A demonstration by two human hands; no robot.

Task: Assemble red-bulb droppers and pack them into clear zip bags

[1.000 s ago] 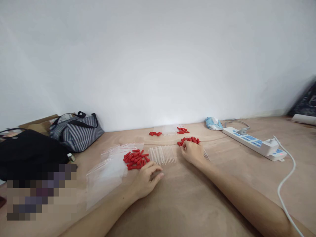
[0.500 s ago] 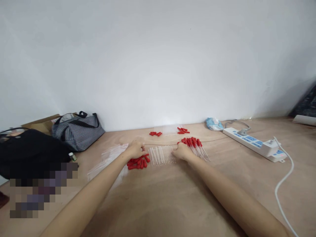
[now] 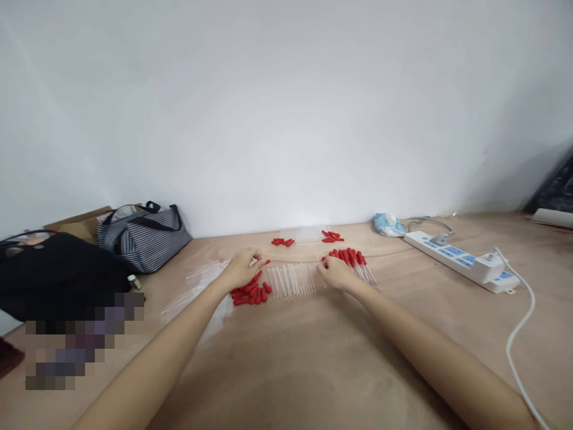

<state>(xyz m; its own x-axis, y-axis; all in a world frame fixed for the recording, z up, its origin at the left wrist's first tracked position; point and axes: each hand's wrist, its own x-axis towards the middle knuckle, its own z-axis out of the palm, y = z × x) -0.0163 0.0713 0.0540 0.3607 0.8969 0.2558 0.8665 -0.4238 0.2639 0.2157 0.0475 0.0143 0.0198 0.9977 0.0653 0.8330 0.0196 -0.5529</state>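
My left hand (image 3: pixel 244 267) is closed in a pinch on a red rubber bulb (image 3: pixel 267 262), above a pile of similar bulbs (image 3: pixel 251 294). Right of that pile, thin clear glass dropper tubes (image 3: pixel 292 280) lie side by side in a row. At the row's right end my right hand (image 3: pixel 335 273) is closed, thumb against fingers, around what seems to be one glass tube, mostly hidden. Beside and behind this hand lie several droppers (image 3: pixel 358 261) with red bulbs fitted on their tubes.
Clear plastic bags (image 3: pixel 197 292) lie left of the bulbs. More tubes (image 3: pixel 307 236) and red bulbs (image 3: pixel 332 236) sit near the wall. A power strip (image 3: pixel 452 257) with a white cable and a blue packet (image 3: pixel 388 224) are right; a striped bag (image 3: pixel 145 236) and small bottle (image 3: pixel 133 282) are left.
My left hand has lifted up and away from the bulb pile with a red bulb at its fingertips. The right hand has shifted slightly up and right, off the tube row's end.
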